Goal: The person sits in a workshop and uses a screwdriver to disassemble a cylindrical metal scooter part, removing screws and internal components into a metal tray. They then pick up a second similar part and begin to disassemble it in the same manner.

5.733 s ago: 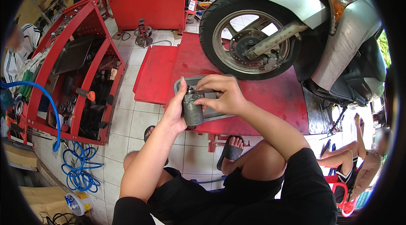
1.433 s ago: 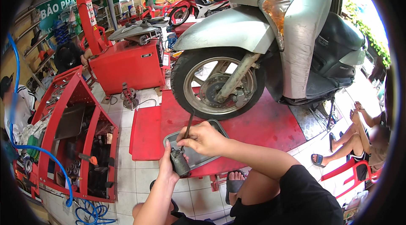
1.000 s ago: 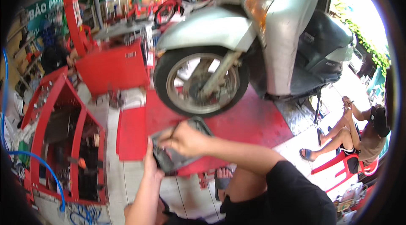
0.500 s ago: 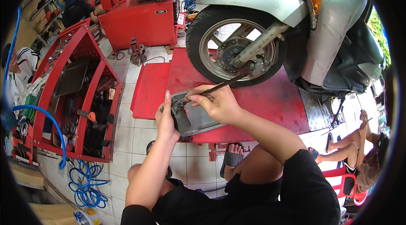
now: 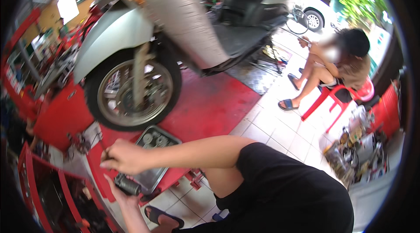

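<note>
My left hand (image 5: 124,199) is wrapped round a dark, rounded metal part (image 5: 127,185), low at the left. Just above it, the fingers of my right hand (image 5: 127,156) are closed on a thin dark rod (image 5: 102,142), only a short blurred length of which shows. The rod's working end cannot be made out. Beside both hands lies a grey metal tray (image 5: 176,140) with several small metal parts (image 5: 154,139) in it. My right forearm crosses over the tray's middle and hides some of it.
A silver scooter (image 5: 183,27) stands on a red lift platform (image 5: 210,101), its front wheel (image 5: 133,93) beyond the tray. Red shelving (image 5: 65,193) is at lower left. On the right, a person (image 5: 350,64) sits on a red plastic chair (image 5: 334,97) near cluttered parts (image 5: 354,145).
The view has swung to the right, bringing the seated person further in. The rod no longer stretches up to the right from my right hand. Both hands keep their holds.
</note>
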Tool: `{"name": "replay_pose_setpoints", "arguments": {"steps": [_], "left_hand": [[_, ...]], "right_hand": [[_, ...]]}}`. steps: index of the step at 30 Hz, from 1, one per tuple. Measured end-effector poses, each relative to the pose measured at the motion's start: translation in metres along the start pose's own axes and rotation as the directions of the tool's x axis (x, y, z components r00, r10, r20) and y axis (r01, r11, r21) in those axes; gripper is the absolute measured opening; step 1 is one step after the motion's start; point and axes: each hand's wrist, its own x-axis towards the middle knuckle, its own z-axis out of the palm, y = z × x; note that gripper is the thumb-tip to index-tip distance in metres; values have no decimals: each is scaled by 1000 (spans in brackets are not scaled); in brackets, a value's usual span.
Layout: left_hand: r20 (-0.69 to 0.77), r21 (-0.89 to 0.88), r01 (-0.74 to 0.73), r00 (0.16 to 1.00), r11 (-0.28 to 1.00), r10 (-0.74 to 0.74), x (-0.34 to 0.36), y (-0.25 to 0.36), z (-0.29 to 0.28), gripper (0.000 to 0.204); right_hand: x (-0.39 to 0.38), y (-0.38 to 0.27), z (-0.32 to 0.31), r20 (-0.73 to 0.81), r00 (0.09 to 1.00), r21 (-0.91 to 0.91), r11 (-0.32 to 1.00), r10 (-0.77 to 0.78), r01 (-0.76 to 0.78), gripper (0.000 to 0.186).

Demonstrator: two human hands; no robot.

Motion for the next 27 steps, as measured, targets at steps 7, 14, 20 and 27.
{"name": "replay_pose_setpoints", "arguments": {"steps": [7, 14, 20, 27], "left_hand": [[256, 83, 125, 956, 989, -142, 11, -30, 12, 59], [29, 402, -110, 994, 909, 107, 62, -57, -18, 30], [27, 519, -362, 912, 774, 409, 76, -72, -46, 31], [-156, 665, -242, 880, 706, 448, 87, -66, -50, 48]], "right_hand": [[-45, -35, -24, -13, 995, -12, 995, 97, -98, 25], [-115, -25, -38, -40, 971, -30, 971, 238, -239, 28], [-115, -8, -32, -59, 963, -83, 961, 261, -266, 27], [-115, -11, -40, 12, 949, -148, 939, 316, -311, 33]]}}
